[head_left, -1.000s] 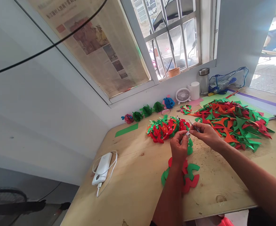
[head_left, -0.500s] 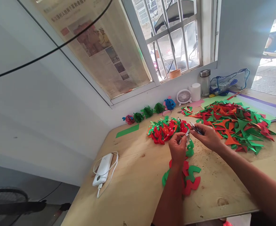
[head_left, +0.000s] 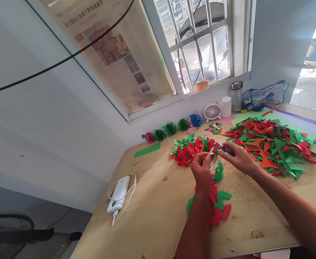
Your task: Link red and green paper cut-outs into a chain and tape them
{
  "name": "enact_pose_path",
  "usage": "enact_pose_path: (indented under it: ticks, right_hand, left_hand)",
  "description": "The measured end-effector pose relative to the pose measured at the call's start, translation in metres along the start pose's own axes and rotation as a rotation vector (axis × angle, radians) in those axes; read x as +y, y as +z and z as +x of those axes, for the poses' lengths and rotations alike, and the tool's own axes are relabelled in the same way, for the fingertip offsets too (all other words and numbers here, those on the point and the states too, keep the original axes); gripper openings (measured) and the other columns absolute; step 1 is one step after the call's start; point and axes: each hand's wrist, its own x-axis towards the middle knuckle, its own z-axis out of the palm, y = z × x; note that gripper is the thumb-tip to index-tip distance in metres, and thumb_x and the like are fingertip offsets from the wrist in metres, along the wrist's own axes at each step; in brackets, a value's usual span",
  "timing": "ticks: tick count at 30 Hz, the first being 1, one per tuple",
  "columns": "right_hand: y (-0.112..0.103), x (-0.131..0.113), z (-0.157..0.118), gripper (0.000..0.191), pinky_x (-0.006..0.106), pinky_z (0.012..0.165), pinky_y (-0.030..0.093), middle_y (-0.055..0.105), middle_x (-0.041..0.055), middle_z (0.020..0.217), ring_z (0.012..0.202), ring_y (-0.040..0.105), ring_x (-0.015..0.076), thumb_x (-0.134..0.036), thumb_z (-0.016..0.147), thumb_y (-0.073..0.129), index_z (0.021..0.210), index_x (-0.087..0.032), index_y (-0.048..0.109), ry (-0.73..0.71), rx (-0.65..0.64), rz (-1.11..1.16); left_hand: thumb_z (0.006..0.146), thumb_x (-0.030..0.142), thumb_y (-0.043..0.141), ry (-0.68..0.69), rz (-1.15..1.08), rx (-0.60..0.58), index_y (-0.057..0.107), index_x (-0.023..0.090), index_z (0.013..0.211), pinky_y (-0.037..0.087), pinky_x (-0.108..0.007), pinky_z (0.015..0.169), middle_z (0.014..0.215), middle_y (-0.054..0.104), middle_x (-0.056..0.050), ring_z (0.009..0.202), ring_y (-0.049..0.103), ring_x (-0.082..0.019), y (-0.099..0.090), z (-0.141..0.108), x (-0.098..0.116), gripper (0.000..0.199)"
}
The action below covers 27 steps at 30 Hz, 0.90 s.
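My left hand is closed on a roll of white tape, its ring partly hidden by the fingers. A short white tape end sticks up from the fingertips. Close on the right, my right hand is wrapped round dark-handled scissors, tips toward the tape. Just beyond the hands lies a bunch of red and green cut paper pieces with white tape bits on them. Below the left hand are curved red pieces and green pieces, partly covered by the forearm.
A big heap of red, orange and green paper scraps covers the right side. Folded paper balls, a small fan and a glass jar line the wall. A white power bank with its cable lies at left.
The scissors have shifted slightly away from the left fingertips, and the tape end now stands up more clearly. The tape roll shows more of its ring. The whole view has shifted a little.
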Motion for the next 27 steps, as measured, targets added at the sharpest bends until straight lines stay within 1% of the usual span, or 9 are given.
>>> enact_pose_path:
  ticks: [3,6,8,12,17,23,27]
  right_hand:
    - [-0.001,-0.006,-0.002,0.037,0.024,0.051,0.035,0.051,-0.0017,0.062,0.056,0.043,0.0117,-0.056,0.080,0.049,0.079,-0.020,0.055,-0.027,-0.066,-0.011]
    - [-0.001,-0.012,-0.004,0.039,0.024,0.048,0.030,0.044,-0.0032,0.055,0.052,0.037,0.0107,-0.056,0.082,0.045,0.072,-0.020,0.054,-0.041,-0.079,-0.036]
    - [-0.001,-0.013,-0.005,0.041,0.024,0.047,0.028,0.041,-0.0034,0.053,0.051,0.036,0.0105,-0.057,0.083,0.044,0.070,-0.020,0.055,-0.054,-0.083,-0.049]
    - [0.000,-0.012,-0.004,0.043,0.024,0.047,0.027,0.042,-0.0032,0.053,0.051,0.037,0.0107,-0.057,0.084,0.042,0.074,-0.019,0.059,-0.067,-0.111,-0.056]
    - [0.001,-0.010,-0.004,0.043,0.025,0.049,0.028,0.042,-0.0027,0.057,0.053,0.036,0.0110,-0.056,0.086,0.041,0.077,-0.018,0.060,-0.079,-0.145,-0.041]
    - [0.001,-0.009,-0.004,0.044,0.024,0.050,0.028,0.042,-0.0026,0.058,0.055,0.037,0.0109,-0.056,0.087,0.039,0.072,-0.018,0.057,-0.098,-0.154,-0.072]
    - [0.002,-0.007,-0.004,0.045,0.024,0.050,0.028,0.044,-0.0026,0.060,0.055,0.037,0.0108,-0.057,0.087,0.039,0.077,-0.018,0.060,-0.091,-0.155,-0.070]
  left_hand:
    - [0.067,0.045,0.068,-0.017,-0.037,0.004,0.063,0.015,0.074,0.028,-0.019,0.044,0.050,0.042,0.005,0.043,0.033,-0.005,0.000,-0.001,0.001,0.031]
    - [0.065,0.047,0.068,-0.020,-0.057,-0.003,0.064,0.015,0.074,0.029,-0.019,0.044,0.051,0.042,0.005,0.043,0.034,-0.005,0.001,-0.001,0.000,0.033]
    - [0.065,0.047,0.069,-0.020,-0.062,-0.008,0.063,0.015,0.074,0.029,-0.018,0.044,0.051,0.042,0.005,0.044,0.034,-0.005,0.001,0.000,-0.001,0.033]
    - [0.065,0.047,0.069,-0.013,-0.057,-0.014,0.063,0.015,0.074,0.029,-0.019,0.044,0.050,0.041,0.006,0.044,0.034,-0.005,0.001,0.000,-0.001,0.033]
    - [0.066,0.046,0.069,-0.017,-0.059,-0.038,0.063,0.015,0.075,0.030,-0.019,0.045,0.051,0.041,0.006,0.044,0.034,-0.005,0.000,-0.001,-0.002,0.032]
    - [0.067,0.045,0.069,-0.015,-0.056,-0.043,0.063,0.015,0.074,0.029,-0.019,0.045,0.050,0.041,0.006,0.044,0.034,-0.005,0.000,-0.001,-0.001,0.031]
    - [0.067,0.045,0.069,-0.013,-0.049,-0.048,0.062,0.015,0.074,0.030,-0.019,0.045,0.049,0.040,0.006,0.044,0.035,-0.005,0.000,0.000,-0.001,0.031]
